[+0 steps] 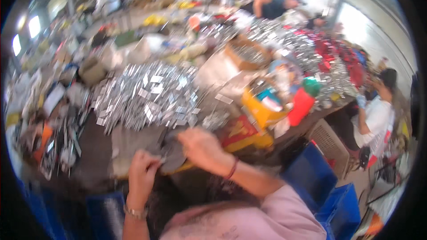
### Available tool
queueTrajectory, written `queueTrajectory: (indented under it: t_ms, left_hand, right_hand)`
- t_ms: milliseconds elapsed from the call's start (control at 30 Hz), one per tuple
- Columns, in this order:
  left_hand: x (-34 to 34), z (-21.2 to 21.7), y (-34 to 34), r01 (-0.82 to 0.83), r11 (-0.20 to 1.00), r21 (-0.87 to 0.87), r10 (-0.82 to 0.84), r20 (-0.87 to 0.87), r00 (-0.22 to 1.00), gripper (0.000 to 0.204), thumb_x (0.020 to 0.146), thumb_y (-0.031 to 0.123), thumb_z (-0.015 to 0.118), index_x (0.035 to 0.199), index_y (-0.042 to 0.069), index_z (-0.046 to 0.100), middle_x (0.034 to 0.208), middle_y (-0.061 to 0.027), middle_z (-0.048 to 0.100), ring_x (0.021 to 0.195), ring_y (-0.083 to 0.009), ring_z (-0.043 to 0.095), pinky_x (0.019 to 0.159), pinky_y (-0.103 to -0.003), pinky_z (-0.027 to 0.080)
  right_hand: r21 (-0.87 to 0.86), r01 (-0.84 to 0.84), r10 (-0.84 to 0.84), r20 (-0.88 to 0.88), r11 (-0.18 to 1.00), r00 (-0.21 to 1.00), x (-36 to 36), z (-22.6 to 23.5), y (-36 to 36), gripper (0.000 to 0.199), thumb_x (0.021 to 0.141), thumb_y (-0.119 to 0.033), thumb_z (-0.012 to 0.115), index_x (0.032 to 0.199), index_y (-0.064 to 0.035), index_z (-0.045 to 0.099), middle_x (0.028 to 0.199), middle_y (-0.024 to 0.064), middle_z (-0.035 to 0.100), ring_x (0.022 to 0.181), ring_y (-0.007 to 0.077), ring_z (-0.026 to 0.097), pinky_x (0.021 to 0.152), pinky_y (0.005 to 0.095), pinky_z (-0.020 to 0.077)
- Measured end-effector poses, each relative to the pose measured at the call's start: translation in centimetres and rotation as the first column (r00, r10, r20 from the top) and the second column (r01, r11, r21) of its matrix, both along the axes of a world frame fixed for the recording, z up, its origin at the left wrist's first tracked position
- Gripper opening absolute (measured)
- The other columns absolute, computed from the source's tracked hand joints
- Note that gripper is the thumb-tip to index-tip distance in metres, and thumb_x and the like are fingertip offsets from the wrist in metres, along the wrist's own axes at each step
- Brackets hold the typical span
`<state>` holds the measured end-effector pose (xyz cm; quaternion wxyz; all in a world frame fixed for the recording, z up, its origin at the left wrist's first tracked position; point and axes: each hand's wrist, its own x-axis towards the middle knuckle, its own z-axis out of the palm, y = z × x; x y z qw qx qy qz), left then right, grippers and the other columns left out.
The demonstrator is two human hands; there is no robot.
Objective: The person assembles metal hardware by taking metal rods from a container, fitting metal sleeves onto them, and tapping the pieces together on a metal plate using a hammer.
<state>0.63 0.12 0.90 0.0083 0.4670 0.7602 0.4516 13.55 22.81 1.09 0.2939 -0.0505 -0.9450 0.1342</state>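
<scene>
My left hand [143,173] is at the table's near edge, thumb and fingers pinched together. A small pale bit shows at its fingertips, too small to name. My right hand [202,149] is to its right, blurred by motion, its fingers bent downward over a dark grey rounded pad [173,158]. What those fingers hold, if anything, is hidden. Just beyond both hands lies a large heap of thin, shiny silver strips [147,93]. A light grey cloth or sheet [124,144] lies flat beside the pad.
A yellow container [262,109] with mixed items and a red-and-green object [304,100] stand right of the heap. An open cardboard box [247,53] is behind. Blue bins [311,175] stand below at right. A co-worker [376,115] sits at right, another person [273,6] leans in behind.
</scene>
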Motion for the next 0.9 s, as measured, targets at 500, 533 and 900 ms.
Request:
queueTrajectory:
  t_ms: [500, 533, 900]
  left_hand:
    - [-0.3, -0.2, -0.1, 0.003, 1.0, 0.023, -0.005, 0.071, 0.997, 0.016, 0.091, 0.001, 0.085, 0.106, 0.001, 0.079, 0.096, -0.008, 0.064, 0.088, -0.0226, 0.066, 0.078, -0.034, 0.053]
    - [-0.2, -0.3, -0.1, 0.002, 1.0, 0.022, -0.003, 0.072, 0.997, 0.016, 0.091, 0.001, 0.085, 0.106, 0.001, 0.079, 0.096, -0.008, 0.064, 0.088, -0.0226, 0.066, 0.078, -0.034, 0.053]
    - [-0.6, -0.7, -0.1, 0.015, 1.0, 0.016, -0.018, 0.178, 0.984, 0.014, 0.093, 0.0, 0.084, 0.106, 0.002, 0.079, 0.099, -0.0053, 0.064, 0.092, -0.0175, 0.065, 0.081, -0.031, 0.052]
  right_hand:
    - [-0.131, -0.081, 0.073, -0.066, 0.988, 0.995, 4.8, 4.4, -3.1, 0.039, 0.089, 0.0, 0.078, 0.127, -0.0112, 0.078, 0.096, 0.0084, 0.067, 0.083, 0.0296, 0.073, 0.07, 0.0416, 0.0597]
    - [-0.094, -0.109, 0.102, -0.078, 0.99, 0.992, 5.1, 4.0, -3.1, 0.04, 0.089, 0.001, 0.078, 0.127, -0.0119, 0.079, 0.096, 0.0075, 0.066, 0.083, 0.0288, 0.073, 0.07, 0.041, 0.0595]
    - [-0.154, -0.096, 0.054, -0.253, 0.983, 0.966, 4.9, 5.4, -3.6, 0.039, 0.086, 0.001, 0.078, 0.123, -0.0112, 0.081, 0.096, 0.0065, 0.066, 0.078, 0.0287, 0.072, 0.067, 0.0419, 0.0586]
